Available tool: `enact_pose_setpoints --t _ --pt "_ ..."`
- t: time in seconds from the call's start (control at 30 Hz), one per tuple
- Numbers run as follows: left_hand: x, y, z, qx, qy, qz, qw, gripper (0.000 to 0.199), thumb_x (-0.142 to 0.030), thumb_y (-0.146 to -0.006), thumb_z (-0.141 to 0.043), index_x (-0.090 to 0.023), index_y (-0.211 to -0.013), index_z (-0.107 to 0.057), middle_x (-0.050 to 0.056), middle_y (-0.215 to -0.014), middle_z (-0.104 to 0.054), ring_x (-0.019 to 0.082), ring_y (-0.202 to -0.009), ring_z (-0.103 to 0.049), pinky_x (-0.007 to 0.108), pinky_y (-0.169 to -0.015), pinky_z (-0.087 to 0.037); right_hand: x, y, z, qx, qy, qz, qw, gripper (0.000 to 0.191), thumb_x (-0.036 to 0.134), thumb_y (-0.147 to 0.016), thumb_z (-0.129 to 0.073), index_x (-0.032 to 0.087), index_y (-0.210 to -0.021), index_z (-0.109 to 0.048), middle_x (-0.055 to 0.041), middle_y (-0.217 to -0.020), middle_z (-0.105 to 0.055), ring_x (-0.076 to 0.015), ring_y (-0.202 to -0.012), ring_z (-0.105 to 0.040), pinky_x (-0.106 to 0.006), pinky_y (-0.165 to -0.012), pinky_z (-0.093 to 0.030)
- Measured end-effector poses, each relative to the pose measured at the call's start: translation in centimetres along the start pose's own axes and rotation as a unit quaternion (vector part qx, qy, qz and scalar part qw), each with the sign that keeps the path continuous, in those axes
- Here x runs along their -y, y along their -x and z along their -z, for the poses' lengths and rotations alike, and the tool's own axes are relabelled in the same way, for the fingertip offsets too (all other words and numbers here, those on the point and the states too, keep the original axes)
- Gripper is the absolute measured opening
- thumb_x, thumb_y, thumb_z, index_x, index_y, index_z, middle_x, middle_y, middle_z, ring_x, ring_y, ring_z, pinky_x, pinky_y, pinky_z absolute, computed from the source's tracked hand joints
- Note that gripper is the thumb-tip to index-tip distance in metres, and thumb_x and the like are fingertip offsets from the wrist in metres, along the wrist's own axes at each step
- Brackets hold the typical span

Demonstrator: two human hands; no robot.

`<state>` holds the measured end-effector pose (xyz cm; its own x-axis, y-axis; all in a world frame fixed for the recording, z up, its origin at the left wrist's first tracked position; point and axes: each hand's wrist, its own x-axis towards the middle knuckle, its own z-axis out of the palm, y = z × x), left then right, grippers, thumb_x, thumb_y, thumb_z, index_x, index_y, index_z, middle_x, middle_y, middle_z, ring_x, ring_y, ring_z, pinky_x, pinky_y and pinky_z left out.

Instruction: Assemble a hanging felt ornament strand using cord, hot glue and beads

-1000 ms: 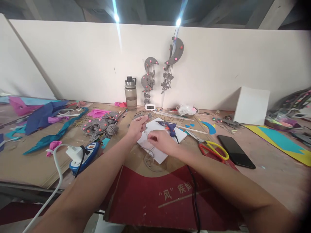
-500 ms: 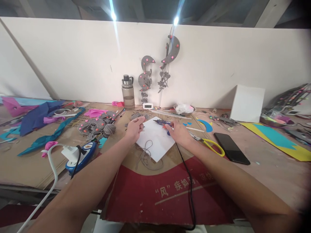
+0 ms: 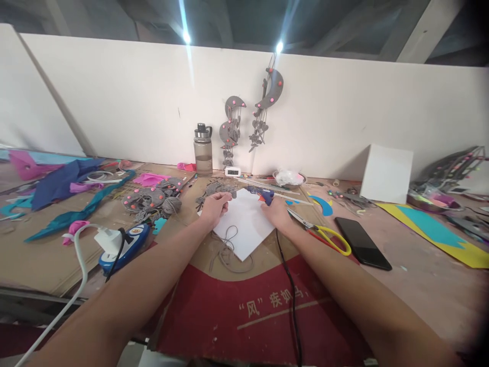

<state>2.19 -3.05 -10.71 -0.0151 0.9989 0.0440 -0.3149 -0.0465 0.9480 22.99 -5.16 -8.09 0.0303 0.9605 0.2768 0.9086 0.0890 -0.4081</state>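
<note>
My left hand is closed in a pinch on a small grey felt-like piece, held at the upper left of a white sheet. Wrapped around the handle of a blue hot glue gun is my right hand. The gun's nozzle points left toward the grey piece, a short gap apart. Its black cord runs down over the red cardboard. A loose loop of grey string lies on the sheet's lower left edge. More grey pieces lie behind my left hand.
Yellow-handled scissors and a black phone lie to the right. At left are a blue power strip and grey crescents with pink dots. A water bottle stands by the wall, near hanging grey moon ornaments.
The glue gun has tilted in my right hand, its handle showing more. A small grey piece now shows at my left fingertips. The camera view has shifted slightly.
</note>
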Motion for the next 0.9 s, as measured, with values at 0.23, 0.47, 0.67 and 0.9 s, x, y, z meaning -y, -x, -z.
enact_pose_setpoints --t 0.23,0.47,0.67,0.9 --pt "-0.3 0.1 -0.1 -0.018 0.008 0.008 1.0 0.027 -0.033 -0.061 -0.078 -0.013 -0.069 -0.062 -0.001 -0.056 -0.054 0.003 -0.04 -0.039 0.018 -0.037 -0.018 1.7 1.0 -0.9 -0.077 -0.358 -0.031 0.93 0.031 0.027 -0.069 -0.047 0.018 -0.099 -0.049 -0.0061 -0.092 -0.063 -0.0182 -0.075 -0.058 -0.03 -0.067 -0.049" --pt "-0.3 0.0 0.2 -0.025 0.053 0.002 0.998 0.03 -0.033 -0.058 -0.08 -0.012 -0.07 -0.062 0.002 -0.068 -0.06 0.003 -0.045 -0.042 0.018 -0.039 -0.024 1.9 1.7 -2.4 -0.051 -0.514 0.022 0.856 0.032 0.023 -0.067 -0.053 0.022 -0.098 -0.044 -0.0006 -0.09 -0.058 -0.0119 -0.069 -0.054 -0.026 -0.065 -0.049" --pt "-0.7 0.7 0.1 -0.014 0.084 -0.002 0.996 0.03 -0.033 -0.059 -0.08 -0.011 -0.068 -0.062 0.001 -0.067 -0.058 0.003 -0.048 -0.042 0.019 -0.041 -0.025 2.5 2.5 -2.5 -0.02 -0.619 0.065 0.783 0.029 0.024 -0.076 -0.054 0.023 -0.1 -0.039 -0.0052 -0.109 -0.06 -0.0111 -0.07 -0.059 -0.025 -0.054 -0.048" --pt "-1.0 1.2 -0.2 -0.027 0.091 -0.014 0.995 0.031 -0.032 -0.056 -0.081 -0.011 -0.069 -0.062 0.002 -0.069 -0.059 0.004 -0.048 -0.042 0.02 -0.042 -0.025 2.3 4.0 -1.6 -0.006 -0.534 0.129 0.836 0.022 0.03 -0.085 -0.054 0.02 -0.104 -0.049 -0.0039 -0.1 -0.062 -0.0083 -0.061 -0.052 -0.022 -0.049 -0.042"
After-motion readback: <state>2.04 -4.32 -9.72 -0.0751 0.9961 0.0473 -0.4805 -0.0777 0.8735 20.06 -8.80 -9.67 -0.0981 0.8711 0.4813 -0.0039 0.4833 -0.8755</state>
